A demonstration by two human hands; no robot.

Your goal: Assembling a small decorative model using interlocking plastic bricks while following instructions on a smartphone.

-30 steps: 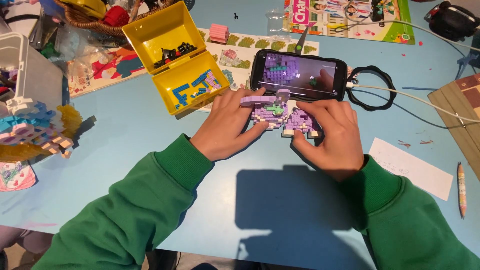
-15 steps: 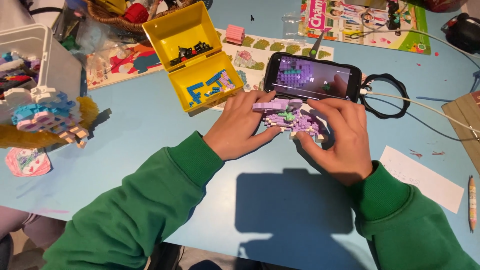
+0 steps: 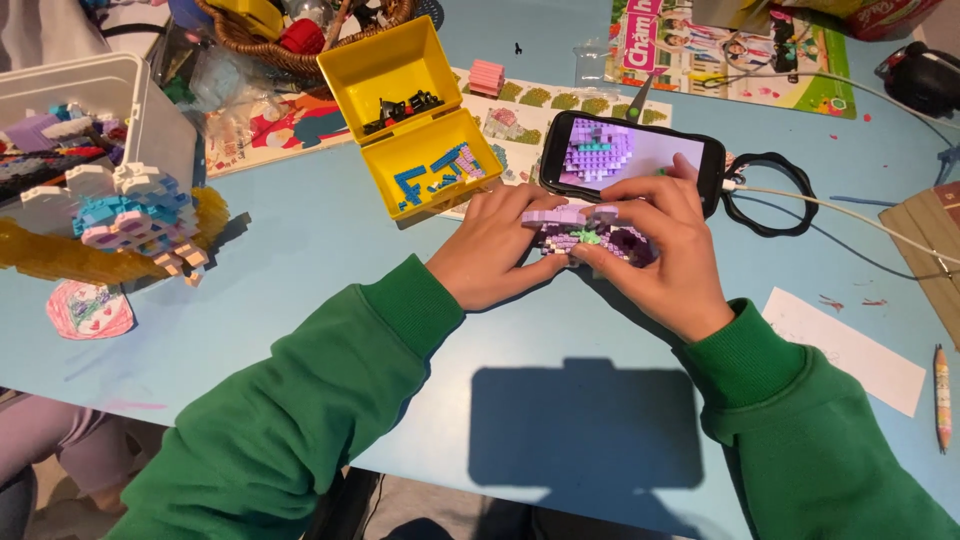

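The left hand (image 3: 495, 250) and the right hand (image 3: 660, 250) lie close together on the light blue tabletop (image 3: 300, 270), both curled around a small purple brick model (image 3: 585, 232) that sits between them. The left hand's fingers (image 3: 535, 222) bend over the model's left end and grip it; the right hand's fingers (image 3: 640, 205) fold over its top and right side, thumb underneath, so it too has hold of the model. A green piece shows in the model's middle, between the two thumbs. Both arms wear green sleeves.

Just beyond the hands, almost touching the right hand's fingertips, a phone (image 3: 630, 150) lies flat, its screen showing a purple brick shape. A black cable loop (image 3: 765, 195) lies just right of the phone, beyond the right hand, with a white cord running off to the right. Beyond the left hand stands an open yellow box (image 3: 410, 120) with blue pieces in its base and black ones in its lid. Well to the left of the left hand sits a pastel brick figure (image 3: 135, 215), with a white bin (image 3: 150, 110) behind it. To the right of the right hand lies a white paper slip (image 3: 850, 350), and further right a pencil (image 3: 940, 395).
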